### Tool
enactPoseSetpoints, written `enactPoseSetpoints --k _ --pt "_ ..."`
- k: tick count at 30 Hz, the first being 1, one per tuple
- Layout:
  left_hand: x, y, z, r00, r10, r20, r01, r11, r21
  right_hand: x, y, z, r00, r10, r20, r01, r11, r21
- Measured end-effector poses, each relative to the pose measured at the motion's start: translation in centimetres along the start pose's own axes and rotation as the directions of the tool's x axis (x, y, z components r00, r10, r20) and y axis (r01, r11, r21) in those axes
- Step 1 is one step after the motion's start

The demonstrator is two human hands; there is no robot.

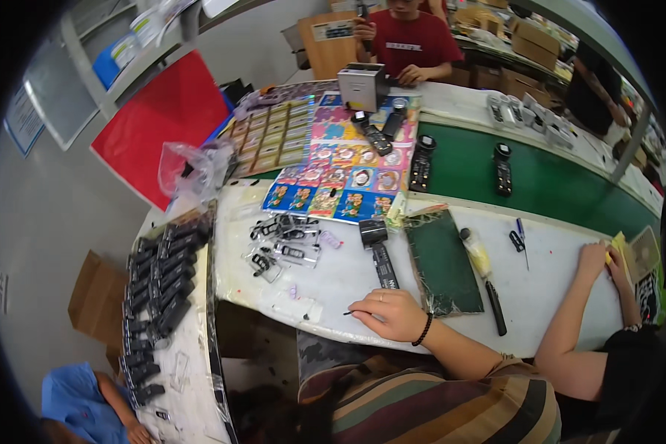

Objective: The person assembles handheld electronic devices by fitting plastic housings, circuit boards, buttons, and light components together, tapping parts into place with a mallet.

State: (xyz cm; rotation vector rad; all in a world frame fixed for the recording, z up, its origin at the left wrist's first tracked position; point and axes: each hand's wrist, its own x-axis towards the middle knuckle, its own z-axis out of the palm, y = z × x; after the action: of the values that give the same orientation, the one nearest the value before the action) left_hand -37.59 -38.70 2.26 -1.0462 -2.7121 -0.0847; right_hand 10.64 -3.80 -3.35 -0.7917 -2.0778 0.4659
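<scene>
- Striped cloth of our top (436,403) fills the foreground, on the near side of the green board (445,263), which lies flat on the white tabletop (333,285).
- Our right hand (394,314) is just off the board's near left corner, a dark bead bracelet (423,330) at the wrist; its thumb and forefinger pinch a small dark piece (348,313), too tiny for us to identify.
- Our left hand lies outside the view, so we cannot tell how it is held.
- Just left of the board, beyond our right hand, we see a black device (382,264) with a thick round head, lying down.
- Farther left of the board we have clear packets (285,240) holding dark parts, and at the far left, rows of black units (159,281).
- Right beside the board lie a yellow bottle (477,253) and a black handle (495,309); a slim screwdriver (522,233) rests farther right.
- Beyond the board we find colourful printed sheets (340,177) and a long green strip (462,159) bearing two dark devices (502,170).
- Well right of the board, a co-worker's forearms (573,311) reach over the tabletop; far beyond it sits a person in a red top (407,37).
</scene>
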Motion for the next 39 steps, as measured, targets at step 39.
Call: enactPoseSetpoints --k 39 --pt "0.9 -4.1 5.3 0.799 -0.064 -0.598 -0.071 0.978 -0.198 -0.6 0.6 0.9 0.994 -0.081 -0.073 0.081 0.997 -0.003"
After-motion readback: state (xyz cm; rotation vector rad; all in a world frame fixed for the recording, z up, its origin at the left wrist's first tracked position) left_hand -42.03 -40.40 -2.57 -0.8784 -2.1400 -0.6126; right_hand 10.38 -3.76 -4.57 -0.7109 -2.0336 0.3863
